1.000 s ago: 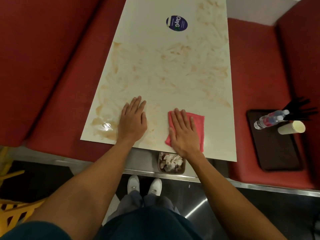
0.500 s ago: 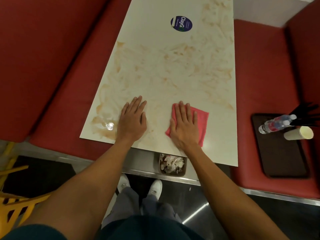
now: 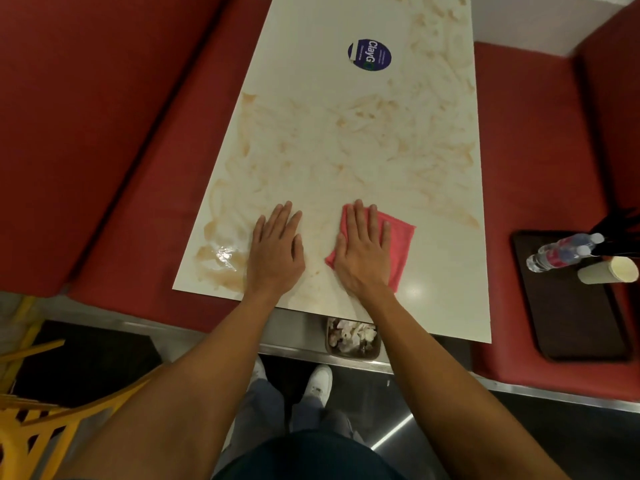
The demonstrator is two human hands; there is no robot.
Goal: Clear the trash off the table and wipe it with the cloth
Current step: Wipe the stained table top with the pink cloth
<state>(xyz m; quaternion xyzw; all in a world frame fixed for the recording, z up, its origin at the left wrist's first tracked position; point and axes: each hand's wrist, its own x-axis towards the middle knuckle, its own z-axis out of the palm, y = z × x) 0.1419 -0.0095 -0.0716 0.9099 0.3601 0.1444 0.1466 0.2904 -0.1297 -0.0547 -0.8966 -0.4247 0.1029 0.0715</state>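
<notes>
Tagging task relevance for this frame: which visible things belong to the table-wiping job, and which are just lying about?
Job: pink square cloth under the right hand; stained white table top; left hand flat on it; small bin of crumpled trash.

Lying about: dark tray with clear plastic bottle and paper cup; yellow plastic chair; round blue sticker.

Dim overhead light glares on the table (image 3: 412,292); edges bend, slightly soft.

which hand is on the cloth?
The right hand, pressed flat on the pink cloth; the left hand lies flat on the stained table beside it, touching no cloth.
</notes>
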